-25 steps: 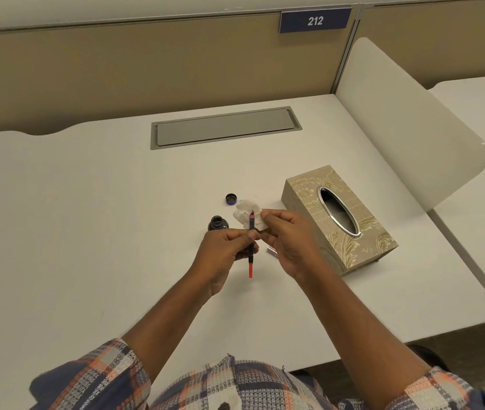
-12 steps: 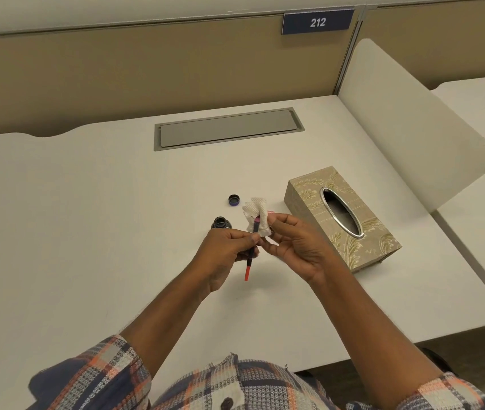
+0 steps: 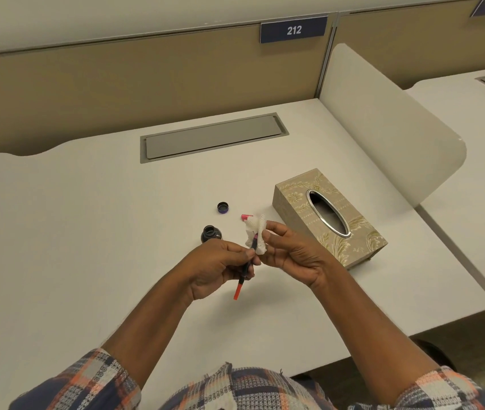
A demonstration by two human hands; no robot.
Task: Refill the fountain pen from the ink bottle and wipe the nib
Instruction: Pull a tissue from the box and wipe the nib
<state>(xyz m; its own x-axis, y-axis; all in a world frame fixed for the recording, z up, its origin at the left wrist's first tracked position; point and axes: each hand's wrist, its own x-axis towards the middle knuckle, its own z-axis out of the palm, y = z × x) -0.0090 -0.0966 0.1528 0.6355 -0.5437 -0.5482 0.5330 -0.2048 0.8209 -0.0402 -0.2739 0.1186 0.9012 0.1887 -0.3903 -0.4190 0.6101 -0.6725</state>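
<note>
1. While both hands meet above the white counter (image 3: 87, 232), the left hand (image 3: 214, 267) pinches the fountain pen (image 3: 244, 273) between thumb and fingertips, closed around its dark middle section.
2. The pen slants, its red-orange end (image 3: 237, 291) pointing down toward the person and its front end tilted up and away.
3. The right hand (image 3: 291, 255) grips a crumpled white tissue (image 3: 255, 235), fingers closed on it, and the tissue wraps the pen's front end, so the nib itself is hidden.
4. Just beyond the left hand, the open ink bottle (image 3: 211, 233) stands upright on the counter, dark inside.
5. Its small dark cap (image 3: 222, 207) lies farther back, apart from the bottle, opening upward.
6. A small pink-red piece (image 3: 246, 216) lies on the counter just behind the tissue; what it is cannot be told.
7. To the right of the hands sits a beige patterned tissue box (image 3: 297, 202) with an oval metal-rimmed slot, close to the right hand.
8. A grey recessed panel (image 3: 211, 137) is set into the counter farther back, below a divider sign reading 212 (image 3: 293, 30).
9. Plaid sleeves (image 3: 87, 380) show at the bottom edge.
</note>
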